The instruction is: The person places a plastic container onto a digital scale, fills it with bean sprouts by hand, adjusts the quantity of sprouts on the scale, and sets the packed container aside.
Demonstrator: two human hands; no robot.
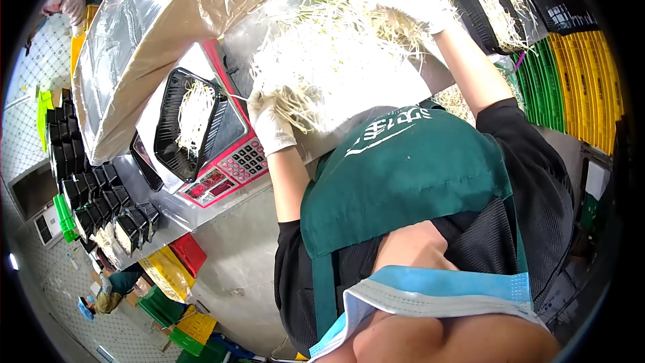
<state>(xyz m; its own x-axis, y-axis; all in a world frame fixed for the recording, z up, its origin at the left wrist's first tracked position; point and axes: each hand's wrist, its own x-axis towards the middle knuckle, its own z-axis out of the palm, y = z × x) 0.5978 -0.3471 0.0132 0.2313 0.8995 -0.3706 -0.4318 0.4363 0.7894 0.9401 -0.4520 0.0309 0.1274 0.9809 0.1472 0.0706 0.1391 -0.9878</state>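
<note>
My left hand point(271, 121), in a white glove, is at the near left edge of a heap of pale bean sprouts point(349, 74). Its fingers are curled on some sprouts, and a thin strand sticks out toward the scale. My right hand point(420, 8), also gloved, lies on the far part of the heap; glare hides its fingers. Left of my left hand, a black plastic tray point(168, 148) holding a small bunch of sprouts rests tilted on a red-edged digital scale point(222, 175).
Another black tray point(474, 23) with sprouts lies beyond my right arm. Stacked green crates point(541, 87) and yellow crates point(584, 87) stand at right. Filled black trays point(101, 191) line the left table end. A foil-like cover point(148, 54) rises behind the scale. Another person point(111, 289) is at lower left.
</note>
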